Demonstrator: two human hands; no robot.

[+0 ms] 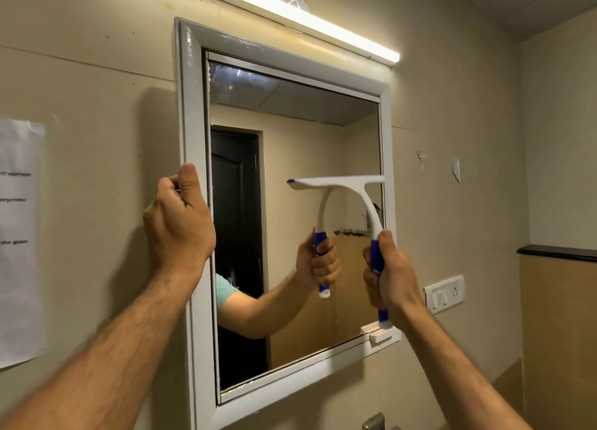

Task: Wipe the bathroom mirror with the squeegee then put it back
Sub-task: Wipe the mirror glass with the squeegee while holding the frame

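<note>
The bathroom mirror (297, 145) hangs on the beige wall in a white frame (190, 113). My right hand (392, 278) is shut on the blue grip of a white squeegee (371, 200). Its blade lies level against the glass at mid height, on the right half of the mirror. My left hand (177, 223) grips the frame's left edge, thumb up on the front face. The glass reflects my arm, the squeegee and a dark door. The top left corner of the glass looks smeared.
A lit tube lamp (290, 13) runs above the mirror. A white switch and socket plate (444, 294) sits right of the frame, with a dark ledge (557, 252) beyond. A paper sheet (19, 236) is stuck on the wall at left. A small white clip (381, 334) sits at the frame's lower right corner.
</note>
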